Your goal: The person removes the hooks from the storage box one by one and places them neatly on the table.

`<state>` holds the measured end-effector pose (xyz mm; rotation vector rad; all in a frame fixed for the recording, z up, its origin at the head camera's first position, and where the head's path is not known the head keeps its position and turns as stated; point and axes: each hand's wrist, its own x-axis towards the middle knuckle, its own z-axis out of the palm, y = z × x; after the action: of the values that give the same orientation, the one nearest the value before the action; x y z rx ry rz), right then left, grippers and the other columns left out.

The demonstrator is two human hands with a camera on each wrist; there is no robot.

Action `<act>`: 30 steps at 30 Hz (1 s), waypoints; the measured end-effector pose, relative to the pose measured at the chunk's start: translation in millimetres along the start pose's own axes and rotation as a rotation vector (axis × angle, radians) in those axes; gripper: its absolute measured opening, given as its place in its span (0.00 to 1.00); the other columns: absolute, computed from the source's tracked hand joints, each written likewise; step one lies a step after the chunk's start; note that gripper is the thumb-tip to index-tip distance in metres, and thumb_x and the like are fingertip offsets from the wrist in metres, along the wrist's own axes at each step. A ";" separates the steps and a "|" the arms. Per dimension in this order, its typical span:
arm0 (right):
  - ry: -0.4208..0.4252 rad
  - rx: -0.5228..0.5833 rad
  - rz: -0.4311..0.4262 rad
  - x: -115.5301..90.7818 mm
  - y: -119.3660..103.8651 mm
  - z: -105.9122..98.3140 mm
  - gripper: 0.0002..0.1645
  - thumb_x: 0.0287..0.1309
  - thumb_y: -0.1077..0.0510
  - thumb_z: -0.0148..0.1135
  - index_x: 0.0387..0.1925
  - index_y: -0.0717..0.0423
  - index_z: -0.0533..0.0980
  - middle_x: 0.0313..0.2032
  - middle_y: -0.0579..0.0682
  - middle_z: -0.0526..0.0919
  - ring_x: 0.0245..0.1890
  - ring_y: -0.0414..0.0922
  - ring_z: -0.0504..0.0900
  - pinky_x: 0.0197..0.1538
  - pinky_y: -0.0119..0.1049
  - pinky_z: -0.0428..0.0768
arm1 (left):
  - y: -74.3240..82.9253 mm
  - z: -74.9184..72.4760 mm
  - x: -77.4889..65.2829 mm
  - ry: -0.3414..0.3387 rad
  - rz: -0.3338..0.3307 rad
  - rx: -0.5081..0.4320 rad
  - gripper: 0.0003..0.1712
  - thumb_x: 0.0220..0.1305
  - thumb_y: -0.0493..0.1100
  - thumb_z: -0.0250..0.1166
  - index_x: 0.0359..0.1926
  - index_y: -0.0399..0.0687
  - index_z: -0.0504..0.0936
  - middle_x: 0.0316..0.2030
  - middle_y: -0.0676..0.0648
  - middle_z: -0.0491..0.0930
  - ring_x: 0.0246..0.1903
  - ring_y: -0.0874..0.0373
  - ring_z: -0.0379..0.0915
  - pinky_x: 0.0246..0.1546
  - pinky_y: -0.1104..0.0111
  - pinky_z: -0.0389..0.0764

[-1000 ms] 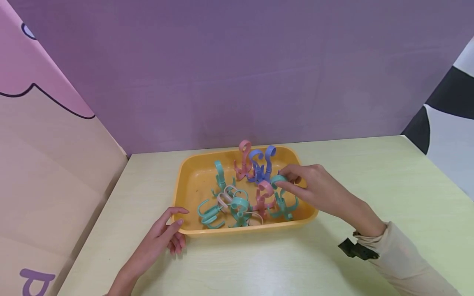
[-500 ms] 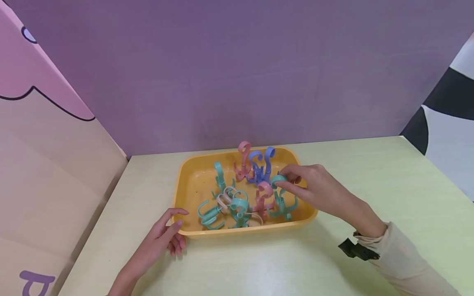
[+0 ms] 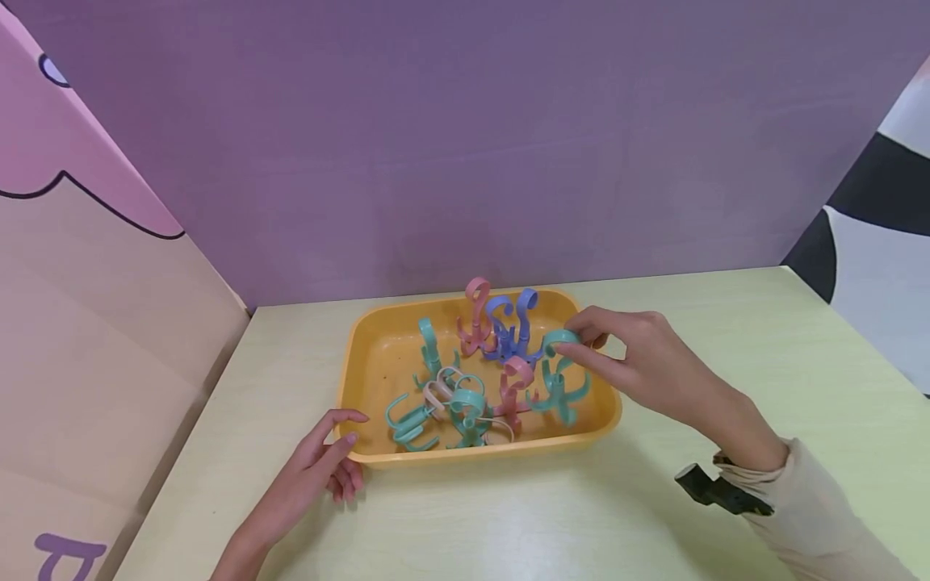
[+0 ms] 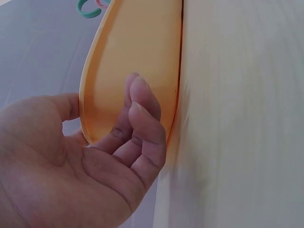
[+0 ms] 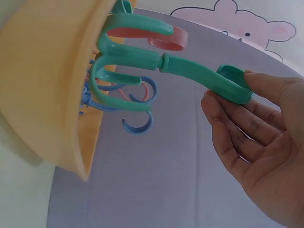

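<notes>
Between its thumb and fingers my right hand (image 3: 647,359) pinches the curled top of a green multi-claw hanging hook (image 3: 561,395). The hook hangs claws down at the right side of the yellow tray (image 3: 374,355). Seen from the right wrist, the hook's claws (image 5: 128,57) are level with the tray's rim, and the right hand (image 5: 261,128) is beyond that rim. At the tray's front left corner my left hand (image 3: 308,468) grips the rim. In the left wrist view, the left hand (image 4: 90,156) has its other fingers bent against the tray's outer wall.
Several more hooks lie or stand in the tray: a pink hook (image 3: 513,395) beside the held one, blue hooks (image 3: 512,335) at the back, green hooks (image 3: 429,347) and beige ones (image 3: 438,391) to the left. A purple wall (image 3: 450,161) rises behind the pale table (image 3: 472,516).
My right hand has moved slightly right and up, lifting the green hook a little away from the pink one. The left hand and the tray have hardly moved.
</notes>
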<state>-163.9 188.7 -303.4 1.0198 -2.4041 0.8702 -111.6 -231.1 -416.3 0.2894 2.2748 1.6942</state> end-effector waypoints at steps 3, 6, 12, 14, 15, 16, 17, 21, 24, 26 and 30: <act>0.021 -0.016 -0.017 0.1 -1.8 -4.1 0.14 0.54 0.63 0.73 0.38 0.43 0.80 0.28 0.29 0.80 0.30 0.28 0.79 0.24 0.24 0.66 | -0.4 -0.1 0.2 -0.001 0.003 0.003 0.23 0.80 0.52 0.47 0.67 0.48 0.62 0.25 0.37 0.81 0.19 0.51 0.77 0.20 0.63 0.80; 0.040 -0.036 -0.023 -0.3 -4.7 -8.8 0.15 0.52 0.64 0.74 0.37 0.43 0.80 0.27 0.30 0.81 0.30 0.28 0.78 0.24 0.23 0.66 | -1.0 -0.1 0.5 -0.001 0.001 0.003 0.22 0.80 0.52 0.47 0.67 0.48 0.62 0.25 0.37 0.81 0.19 0.51 0.77 0.20 0.63 0.80; 0.081 -0.063 -0.025 -1.8 -11.7 -18.0 0.16 0.49 0.65 0.76 0.37 0.46 0.80 0.28 0.31 0.82 0.31 0.28 0.79 0.31 0.23 0.71 | -0.9 -0.3 0.4 -0.001 -0.007 0.007 0.23 0.80 0.52 0.48 0.67 0.48 0.62 0.25 0.37 0.81 0.20 0.50 0.77 0.21 0.63 0.81; 0.098 -0.064 -0.031 -2.4 -13.8 -20.4 0.17 0.48 0.65 0.77 0.37 0.46 0.80 0.29 0.31 0.82 0.31 0.29 0.80 0.32 0.23 0.71 | -0.8 -0.3 0.3 -0.002 -0.008 0.007 0.22 0.80 0.52 0.47 0.67 0.48 0.62 0.25 0.37 0.81 0.20 0.50 0.77 0.21 0.63 0.81; 0.106 -0.067 -0.033 -2.6 -14.8 -21.8 0.18 0.46 0.65 0.77 0.37 0.47 0.80 0.29 0.31 0.82 0.31 0.29 0.80 0.32 0.22 0.72 | -0.7 -0.4 0.3 -0.002 -0.009 0.007 0.22 0.80 0.52 0.47 0.67 0.48 0.62 0.25 0.37 0.81 0.20 0.50 0.77 0.21 0.63 0.81; 0.113 -0.074 -0.038 -3.0 -15.5 -23.4 0.18 0.46 0.65 0.77 0.37 0.47 0.80 0.29 0.31 0.82 0.31 0.29 0.80 0.32 0.22 0.72 | -0.8 -0.3 0.2 -0.002 -0.010 0.006 0.22 0.80 0.52 0.48 0.67 0.48 0.62 0.25 0.37 0.81 0.20 0.50 0.77 0.21 0.63 0.81; 0.123 -0.079 -0.041 -3.5 -16.5 -25.1 0.18 0.45 0.65 0.77 0.37 0.47 0.80 0.29 0.31 0.82 0.31 0.29 0.80 0.32 0.22 0.71 | -0.9 -0.1 0.2 -0.001 -0.011 0.006 0.22 0.80 0.52 0.48 0.67 0.48 0.62 0.25 0.37 0.81 0.20 0.50 0.77 0.21 0.63 0.81; 0.167 -0.113 -0.049 -5.7 -17.3 -34.9 0.19 0.43 0.66 0.78 0.37 0.48 0.80 0.28 0.33 0.83 0.31 0.28 0.79 0.30 0.22 0.70 | -0.8 0.5 0.4 -0.003 -0.009 0.003 0.22 0.80 0.51 0.48 0.67 0.47 0.62 0.25 0.36 0.81 0.19 0.50 0.77 0.21 0.63 0.81; 0.224 -0.136 -0.059 -7.6 -13.5 -43.9 0.19 0.41 0.68 0.78 0.36 0.51 0.81 0.28 0.36 0.84 0.31 0.28 0.79 0.31 0.22 0.70 | -0.3 0.8 0.3 -0.006 -0.009 0.000 0.22 0.80 0.51 0.47 0.67 0.47 0.62 0.25 0.36 0.81 0.20 0.49 0.77 0.21 0.62 0.81; 0.261 -0.145 -0.066 -8.5 -9.4 -50.5 0.18 0.40 0.69 0.78 0.36 0.54 0.81 0.28 0.39 0.84 0.32 0.26 0.78 0.33 0.21 0.71 | 0.3 0.8 -0.1 -0.005 -0.010 0.000 0.22 0.80 0.52 0.48 0.67 0.48 0.62 0.25 0.36 0.81 0.20 0.49 0.77 0.22 0.62 0.81; 0.316 -0.142 -0.072 -10.6 -0.8 -64.1 0.19 0.40 0.71 0.77 0.38 0.59 0.83 0.29 0.43 0.86 0.33 0.24 0.79 0.36 0.18 0.71 | 1.0 0.1 -1.3 0.000 -0.018 0.004 0.23 0.79 0.53 0.48 0.67 0.49 0.62 0.25 0.36 0.81 0.21 0.49 0.77 0.23 0.61 0.82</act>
<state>-149.6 236.7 -261.9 0.8399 -2.1177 0.7603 -110.4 -231.1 -415.2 0.2697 2.2737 1.6815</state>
